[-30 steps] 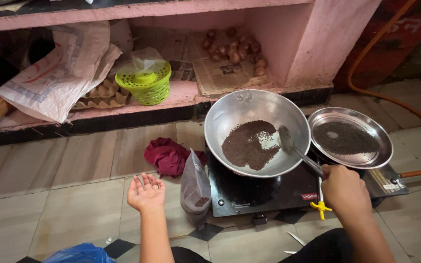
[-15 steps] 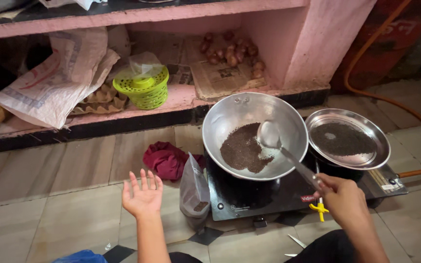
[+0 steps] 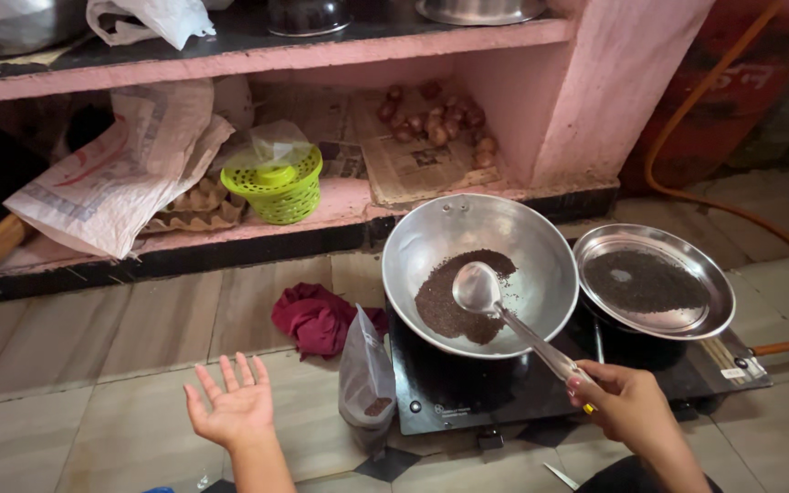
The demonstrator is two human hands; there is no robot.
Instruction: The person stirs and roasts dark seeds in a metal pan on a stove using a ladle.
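Your right hand (image 3: 630,402) grips the ladle (image 3: 478,290) over the seeds (image 3: 454,306) in the pan (image 3: 479,274); your left hand (image 3: 233,409) hangs open, lower left. Scrape along the bottom gently so nothing spills.

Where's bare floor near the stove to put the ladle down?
Bare tiles lie left of the crumpled maroon cloth, around the open, empty left hand. The black two-burner stove is crowded: round steel wok, flat steel plate, clear plastic pouch at its left edge. The right hand holds the steel ladle.
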